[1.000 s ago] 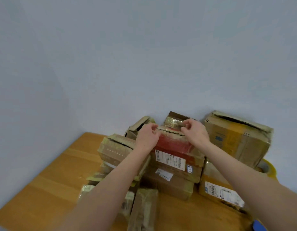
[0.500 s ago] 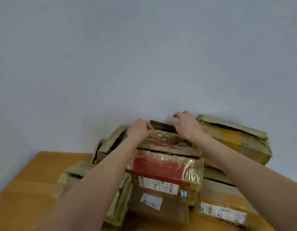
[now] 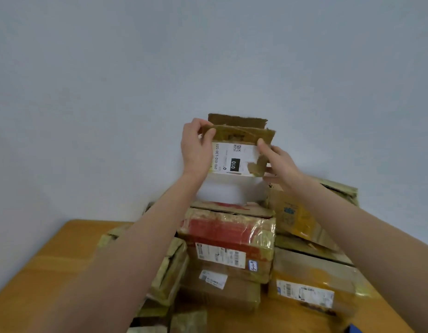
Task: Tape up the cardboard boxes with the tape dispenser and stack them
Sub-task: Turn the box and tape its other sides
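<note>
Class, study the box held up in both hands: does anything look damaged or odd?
Yes. The lifted box has ragged top flaps standing open, and its white label is torn beside the right hand.

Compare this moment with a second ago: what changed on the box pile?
The left grip and right grip, bare hands that rested on the pile's top, now hold the small brown cardboard box with a white label and have lifted it clear above the red-sided taped cardboard box. The other boxes and wooden table stayed put.
</note>
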